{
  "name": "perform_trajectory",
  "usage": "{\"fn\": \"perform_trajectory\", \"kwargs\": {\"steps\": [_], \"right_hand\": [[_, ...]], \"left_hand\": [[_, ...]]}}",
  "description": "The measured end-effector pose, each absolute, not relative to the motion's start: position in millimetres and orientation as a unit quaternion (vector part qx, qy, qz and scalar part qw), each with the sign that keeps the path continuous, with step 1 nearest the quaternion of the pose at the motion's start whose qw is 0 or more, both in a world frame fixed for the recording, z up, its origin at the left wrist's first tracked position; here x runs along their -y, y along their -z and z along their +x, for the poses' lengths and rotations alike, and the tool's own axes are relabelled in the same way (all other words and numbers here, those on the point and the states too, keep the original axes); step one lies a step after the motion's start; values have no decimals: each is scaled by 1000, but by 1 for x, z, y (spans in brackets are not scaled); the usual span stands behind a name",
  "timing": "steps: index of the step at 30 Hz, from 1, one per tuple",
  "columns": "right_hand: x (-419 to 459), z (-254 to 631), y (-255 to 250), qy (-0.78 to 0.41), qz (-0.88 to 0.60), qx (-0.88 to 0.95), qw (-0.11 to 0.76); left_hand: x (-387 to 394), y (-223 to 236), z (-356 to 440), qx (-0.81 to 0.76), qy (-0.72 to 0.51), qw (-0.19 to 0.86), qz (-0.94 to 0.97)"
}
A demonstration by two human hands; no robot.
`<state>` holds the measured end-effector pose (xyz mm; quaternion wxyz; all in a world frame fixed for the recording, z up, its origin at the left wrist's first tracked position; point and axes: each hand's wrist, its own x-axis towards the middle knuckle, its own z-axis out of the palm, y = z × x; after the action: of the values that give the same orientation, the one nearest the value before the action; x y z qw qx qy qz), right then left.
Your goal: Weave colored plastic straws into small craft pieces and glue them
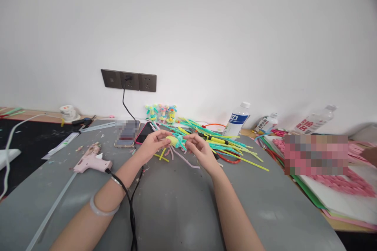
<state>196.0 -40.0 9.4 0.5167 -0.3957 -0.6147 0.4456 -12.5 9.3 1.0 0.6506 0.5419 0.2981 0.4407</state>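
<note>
The left hand (157,141) pinches one side of a small yellow and teal fuzzy piece (176,141), and the right hand (196,145) has its fingers closed on the other side — the piece is up between the two hands, over the middle of the gray table (176,204). Lots of teal and yellow fuzzy sticks (235,147) lie in a messy bunch by the right hand, and three little fuzzy dolls (161,113) stand behind, near the wall (188,39). A pink glue gun (92,162) lies off to the left — its black cord (129,200) runs by the left arm.
</note>
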Motion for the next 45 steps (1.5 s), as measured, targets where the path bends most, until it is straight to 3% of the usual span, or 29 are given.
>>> {"fn": "perform_trajectory", "kwargs": {"steps": [10,24,45], "right_hand": [[40,191,-9,-465,-389,605,516],[42,190,-13,-481,-382,601,511],[46,189,-17,-514,-350,612,488]], "left_hand": [[-6,-2,-11,-309,-374,757,437],[-7,-2,-10,-290,-376,782,404],[-3,-3,-12,-276,-286,811,430]]}}
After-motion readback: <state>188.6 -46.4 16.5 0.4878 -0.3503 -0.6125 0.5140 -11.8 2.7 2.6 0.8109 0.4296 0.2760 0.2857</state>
